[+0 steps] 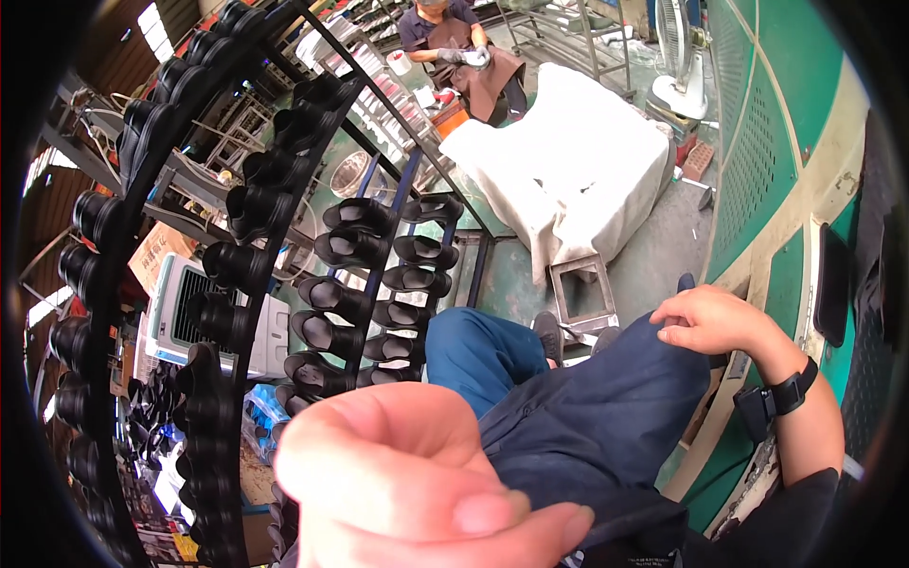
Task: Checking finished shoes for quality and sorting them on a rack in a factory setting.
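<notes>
- Left hand (417, 478) raised very near the camera, large and blurred, fingers curled in with the thumb laid across them; nothing visible between the fingers, though the blur makes it hard to be sure.
- Right hand (710, 320) resting on the right knee, fingers bent and pressed together on the dark blue trousers (587, 417), holding nothing.
- Black watch (793, 388) strapped round the right wrist, just behind that hand.
- Grey shoe (549, 333) poking out just beyond the knees.
- Rack (379, 256) of dark bars standing left of the knees, loaded with rows of black rubber shoes (346, 251) stuck on its pegs, open ends outward.
- More black shoes on a curved row further left of the rack, running top to bottom.
- White cloth (568, 161) draped over a bulky shape beyond the knees, right of the rack.
- Small square metal frame (582, 293) on the floor between the cloth and the knees.
- Another person (454, 43) seated far beyond the cloth, gloved hands together.
- White fan (677, 57) standing right of that person.
- Green wall (767, 142) running along the right of the knees.
</notes>
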### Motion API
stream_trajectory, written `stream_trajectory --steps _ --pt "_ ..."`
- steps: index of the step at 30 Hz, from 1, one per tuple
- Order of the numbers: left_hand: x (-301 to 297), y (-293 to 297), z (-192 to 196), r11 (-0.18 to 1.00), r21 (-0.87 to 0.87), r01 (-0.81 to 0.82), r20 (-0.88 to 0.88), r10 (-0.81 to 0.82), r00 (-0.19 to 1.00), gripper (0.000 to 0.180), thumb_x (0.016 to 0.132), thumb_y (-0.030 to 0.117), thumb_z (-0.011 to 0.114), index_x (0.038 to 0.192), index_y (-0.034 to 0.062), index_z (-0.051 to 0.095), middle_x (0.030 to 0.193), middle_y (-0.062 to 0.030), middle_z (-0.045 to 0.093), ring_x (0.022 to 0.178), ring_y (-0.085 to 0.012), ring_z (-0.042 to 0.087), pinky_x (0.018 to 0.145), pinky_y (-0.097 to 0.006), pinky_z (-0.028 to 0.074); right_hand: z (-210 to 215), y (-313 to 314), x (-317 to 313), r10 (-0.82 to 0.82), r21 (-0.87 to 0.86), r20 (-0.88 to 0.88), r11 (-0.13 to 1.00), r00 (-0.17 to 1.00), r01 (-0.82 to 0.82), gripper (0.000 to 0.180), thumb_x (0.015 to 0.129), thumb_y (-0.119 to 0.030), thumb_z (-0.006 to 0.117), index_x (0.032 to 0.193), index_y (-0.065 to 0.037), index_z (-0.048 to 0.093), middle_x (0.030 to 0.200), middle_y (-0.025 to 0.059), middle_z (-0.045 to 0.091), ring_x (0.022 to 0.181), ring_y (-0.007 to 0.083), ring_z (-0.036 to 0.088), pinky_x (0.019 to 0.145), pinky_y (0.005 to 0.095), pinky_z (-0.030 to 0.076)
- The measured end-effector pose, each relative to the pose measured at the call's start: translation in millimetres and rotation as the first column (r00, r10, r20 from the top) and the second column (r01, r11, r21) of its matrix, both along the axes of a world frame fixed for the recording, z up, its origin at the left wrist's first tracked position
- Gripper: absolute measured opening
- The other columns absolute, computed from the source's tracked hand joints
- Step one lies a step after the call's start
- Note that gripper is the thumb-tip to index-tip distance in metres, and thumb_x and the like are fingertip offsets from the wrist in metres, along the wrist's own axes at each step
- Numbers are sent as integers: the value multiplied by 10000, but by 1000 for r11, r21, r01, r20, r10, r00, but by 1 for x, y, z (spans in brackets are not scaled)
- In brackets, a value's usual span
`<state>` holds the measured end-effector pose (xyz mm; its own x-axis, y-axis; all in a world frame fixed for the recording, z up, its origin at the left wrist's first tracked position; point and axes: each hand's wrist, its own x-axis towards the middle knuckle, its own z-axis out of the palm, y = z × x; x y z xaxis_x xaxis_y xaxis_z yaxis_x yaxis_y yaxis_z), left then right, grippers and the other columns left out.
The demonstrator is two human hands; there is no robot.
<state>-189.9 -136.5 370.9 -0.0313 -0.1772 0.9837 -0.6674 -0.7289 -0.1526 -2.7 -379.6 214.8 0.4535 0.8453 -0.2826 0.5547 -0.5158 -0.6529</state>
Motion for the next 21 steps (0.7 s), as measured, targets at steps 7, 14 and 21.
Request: stream_trajectory --steps 7,14,21 --pt "-16 -3 -2 997 41 -67 25 66 998 157 904 173 721 876 243 582 684 191 540 742 9 551 847 -232 328 0 3 1 1 -29 10 1000 1000 -1 380 895 -282 654 1166 -18 695 954 154 736 888 316 700 813 418 544" --pt "20 17 -3 986 119 119 -457 -52 888 70 938 105 655 955 170 638 782 65 667 668 -127 601 809 -319 439 -8 -9 2 -37 -51 18 998 999 38 381 897 -289 656 1176 -32 696 966 153 738 893 320 699 814 418 543" --pt "124 127 -128 998 2 -68 -824 40 565 120 970 31 629 1048 5 716 930 -85 761 751 -177 717 665 -333 545 -1 -3 5 10 -16 40 1000 999 -9 390 893 -310 656 1172 -41 697 966 174 735 911 343 699 822 428 544"
